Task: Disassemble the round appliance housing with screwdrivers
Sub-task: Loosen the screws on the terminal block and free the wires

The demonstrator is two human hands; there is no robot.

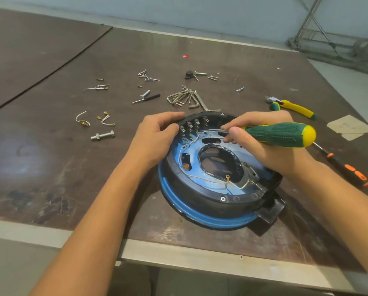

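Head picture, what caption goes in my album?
Left hand grips the round housing; right hand holds a green screwdriver inside it.

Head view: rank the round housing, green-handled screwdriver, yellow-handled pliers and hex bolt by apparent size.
1. round housing
2. green-handled screwdriver
3. yellow-handled pliers, lying farther away, so unsure
4. hex bolt

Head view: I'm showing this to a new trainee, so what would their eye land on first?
The round blue-and-black housing sits near the front edge of the table. The left hand grips its far rim while the right hand holds a green-and-yellow screwdriver, its shaft pointing into the housing. Beyond it lie scattered screws and a bunch of hex keys.
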